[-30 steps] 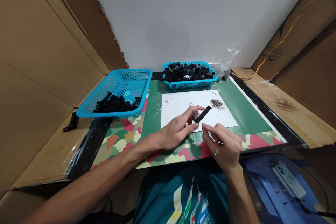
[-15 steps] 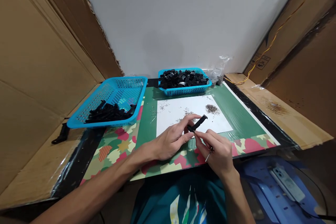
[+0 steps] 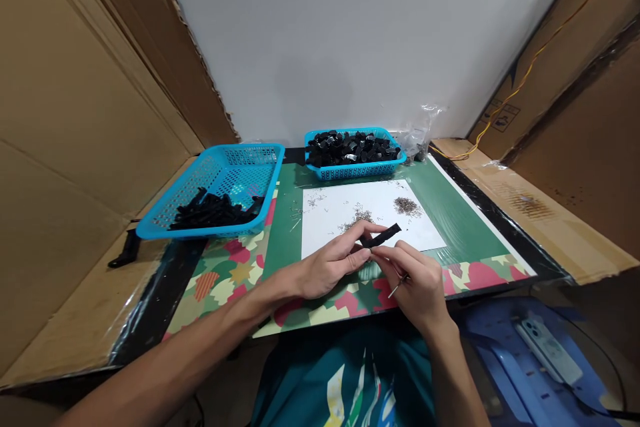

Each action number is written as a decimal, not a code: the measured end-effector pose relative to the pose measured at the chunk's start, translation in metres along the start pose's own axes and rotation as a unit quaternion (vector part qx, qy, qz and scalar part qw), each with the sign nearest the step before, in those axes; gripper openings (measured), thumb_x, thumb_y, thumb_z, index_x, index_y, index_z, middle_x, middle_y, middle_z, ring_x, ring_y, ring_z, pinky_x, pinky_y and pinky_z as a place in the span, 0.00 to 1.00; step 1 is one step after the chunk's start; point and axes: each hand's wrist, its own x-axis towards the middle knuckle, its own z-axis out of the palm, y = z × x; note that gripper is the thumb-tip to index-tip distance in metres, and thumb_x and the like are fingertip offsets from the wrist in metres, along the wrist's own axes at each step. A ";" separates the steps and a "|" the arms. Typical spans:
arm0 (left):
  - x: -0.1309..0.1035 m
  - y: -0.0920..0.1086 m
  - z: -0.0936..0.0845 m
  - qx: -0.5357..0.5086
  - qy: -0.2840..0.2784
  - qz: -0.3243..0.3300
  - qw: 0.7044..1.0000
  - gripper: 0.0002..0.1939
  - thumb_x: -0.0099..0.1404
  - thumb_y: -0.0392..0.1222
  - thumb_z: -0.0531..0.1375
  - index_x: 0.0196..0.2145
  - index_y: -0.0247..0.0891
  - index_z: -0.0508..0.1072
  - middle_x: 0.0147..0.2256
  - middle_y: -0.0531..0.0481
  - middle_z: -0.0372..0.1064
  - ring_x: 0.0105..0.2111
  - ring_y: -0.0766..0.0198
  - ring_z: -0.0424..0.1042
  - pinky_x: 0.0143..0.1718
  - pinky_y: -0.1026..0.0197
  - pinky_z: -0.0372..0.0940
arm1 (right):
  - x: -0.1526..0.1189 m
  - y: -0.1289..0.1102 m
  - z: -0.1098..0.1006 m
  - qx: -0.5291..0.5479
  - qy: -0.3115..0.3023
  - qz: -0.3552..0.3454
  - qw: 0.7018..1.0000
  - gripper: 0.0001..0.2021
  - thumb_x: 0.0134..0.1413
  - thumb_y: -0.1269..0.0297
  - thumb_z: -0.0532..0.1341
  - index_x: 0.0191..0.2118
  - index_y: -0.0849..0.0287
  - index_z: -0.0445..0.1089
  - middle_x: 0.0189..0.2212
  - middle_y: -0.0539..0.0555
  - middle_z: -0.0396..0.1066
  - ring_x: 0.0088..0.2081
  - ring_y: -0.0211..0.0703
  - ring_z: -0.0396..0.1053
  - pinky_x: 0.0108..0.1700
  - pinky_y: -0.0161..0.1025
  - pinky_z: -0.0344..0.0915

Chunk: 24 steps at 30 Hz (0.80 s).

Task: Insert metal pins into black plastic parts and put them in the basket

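Note:
My left hand (image 3: 333, 263) is closed round one end of a long black plastic piece (image 3: 385, 235), whose free end points up and right over the white paper. With thumb and forefinger pinched, my right hand (image 3: 415, 280) meets the held end of that piece; whatever lies between the fingertips is too small to make out. A thin metal rod (image 3: 397, 287) is tucked in the curled fingers of the same hand. Beyond the hands, the white paper (image 3: 330, 203) carries a heap of tiny brownish parts (image 3: 407, 206) and a scatter of tiny silvery bits (image 3: 361, 215).
A blue basket (image 3: 213, 235) at left holds long black pieces. Another blue basket (image 3: 360, 173) at the back is full of small black parts. Beside it stands a clear plastic bag (image 3: 420, 133). One black piece (image 3: 126, 248) lies at far left. A phone (image 3: 547, 350) rests on a blue stool.
The black piece has turned in my left hand and now lies flatter, its free end lower. Both hands stay together at its held end. The camera view has shifted slightly.

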 end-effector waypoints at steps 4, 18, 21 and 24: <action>-0.001 -0.001 0.002 -0.043 0.008 -0.008 0.999 0.23 0.79 0.53 0.55 0.66 0.43 0.66 0.53 0.43 0.68 0.49 0.55 0.67 0.52 0.55 0.62 | 0.001 -0.002 -0.001 0.009 0.011 0.002 1.000 0.09 0.72 0.71 0.61 0.45 0.55 0.80 0.25 0.48 0.67 0.22 0.34 0.61 0.25 0.33 0.59; 0.000 0.004 0.010 -0.108 0.015 -0.033 0.993 0.23 0.77 0.53 0.59 0.64 0.45 0.65 0.43 0.50 0.61 0.32 0.66 0.56 0.34 0.61 0.55 | 0.000 -0.003 -0.005 0.075 0.016 0.027 0.997 0.07 0.67 0.73 0.65 0.43 0.56 0.81 0.22 0.44 0.60 0.22 0.35 0.58 0.25 0.34 0.56; 0.001 0.002 0.010 -0.128 0.004 -0.045 0.991 0.22 0.77 0.54 0.58 0.61 0.40 0.65 0.33 0.55 0.56 0.28 0.66 0.52 0.29 0.62 0.50 | 0.000 -0.003 -0.005 0.073 0.008 0.031 0.997 0.07 0.67 0.73 0.65 0.43 0.56 0.81 0.23 0.45 0.61 0.23 0.35 0.59 0.26 0.35 0.58; 0.003 -0.001 0.013 -0.165 0.009 -0.066 0.984 0.20 0.77 0.57 0.58 0.54 0.38 0.66 0.29 0.57 0.52 0.26 0.67 0.51 0.27 0.64 0.47 | 0.000 -0.002 -0.004 0.058 0.016 0.023 0.998 0.06 0.67 0.74 0.66 0.43 0.57 0.80 0.24 0.46 0.63 0.23 0.35 0.59 0.26 0.34 0.58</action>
